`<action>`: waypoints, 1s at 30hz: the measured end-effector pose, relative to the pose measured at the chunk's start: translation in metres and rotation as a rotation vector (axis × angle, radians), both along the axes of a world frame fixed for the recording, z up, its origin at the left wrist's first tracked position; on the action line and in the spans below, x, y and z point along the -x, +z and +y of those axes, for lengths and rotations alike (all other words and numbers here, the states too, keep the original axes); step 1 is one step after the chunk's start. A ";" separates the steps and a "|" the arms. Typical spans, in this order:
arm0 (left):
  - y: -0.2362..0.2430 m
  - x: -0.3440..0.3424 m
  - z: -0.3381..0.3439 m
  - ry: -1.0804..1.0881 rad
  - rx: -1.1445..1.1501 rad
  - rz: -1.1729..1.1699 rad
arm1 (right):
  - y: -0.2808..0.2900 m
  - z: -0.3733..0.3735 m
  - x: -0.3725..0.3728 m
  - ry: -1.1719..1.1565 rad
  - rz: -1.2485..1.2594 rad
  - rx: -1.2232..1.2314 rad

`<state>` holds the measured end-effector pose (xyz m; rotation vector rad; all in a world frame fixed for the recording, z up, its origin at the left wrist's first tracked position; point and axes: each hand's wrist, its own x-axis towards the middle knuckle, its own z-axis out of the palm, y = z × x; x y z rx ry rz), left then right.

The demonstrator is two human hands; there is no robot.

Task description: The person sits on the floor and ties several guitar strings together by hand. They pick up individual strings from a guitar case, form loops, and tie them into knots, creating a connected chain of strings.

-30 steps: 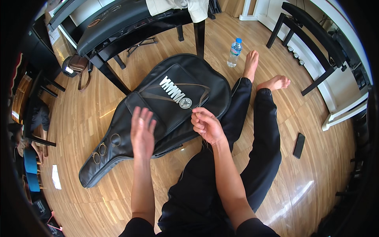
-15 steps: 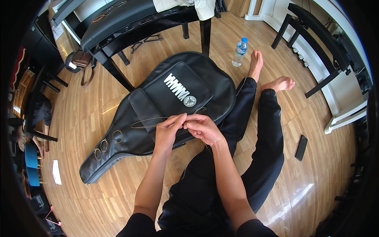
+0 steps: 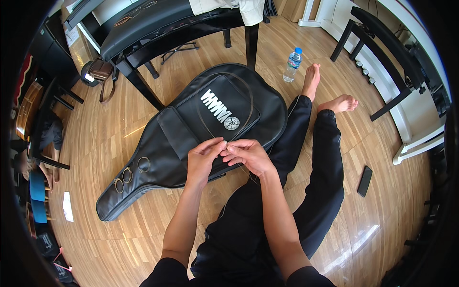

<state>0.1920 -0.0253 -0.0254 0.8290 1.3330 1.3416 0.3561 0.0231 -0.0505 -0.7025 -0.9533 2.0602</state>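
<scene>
My left hand (image 3: 204, 158) and my right hand (image 3: 246, 157) meet over the lower edge of a black padded guitar bag (image 3: 177, 131), pinching a thin string (image 3: 206, 128) between their fingertips. The string makes a large loop above my hands over the bag's front pocket, which bears a white printed logo, and a thin length hangs below my right hand. Several small coiled strings (image 3: 127, 174) lie on the bag's narrow neck part. My legs in dark trousers (image 3: 325, 172) stretch beside the bag, feet bare.
A black bench (image 3: 158, 33) with pale cloth stands behind the bag, another (image 3: 377, 52) beside a white piano. A water bottle (image 3: 291, 67) stands by my feet; a phone (image 3: 364, 181) lies right. A person (image 3: 51, 138) sits far left near black furniture. A brown bag (image 3: 98, 71) and white paper (image 3: 67, 205) lie left.
My left hand moved right and closed on the string beside my right hand. The string's loop has swung from lying sideways half a second ago to standing larger above my hands.
</scene>
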 end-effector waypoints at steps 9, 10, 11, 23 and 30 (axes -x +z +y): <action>-0.005 0.009 0.002 -0.069 0.002 -0.071 | -0.003 0.004 -0.001 -0.081 -0.124 -0.121; -0.006 0.009 0.002 -0.074 0.006 -0.070 | 0.000 0.003 -0.001 -0.076 -0.129 -0.126; -0.007 0.010 0.002 -0.079 0.009 -0.068 | 0.003 0.002 0.000 -0.071 -0.134 -0.131; -0.009 0.009 -0.003 -0.023 0.008 0.041 | 0.001 0.004 0.001 -0.205 -0.314 -0.125; 0.002 0.025 -0.016 0.125 -0.005 0.086 | 0.017 0.010 -0.024 -0.255 -0.255 -0.240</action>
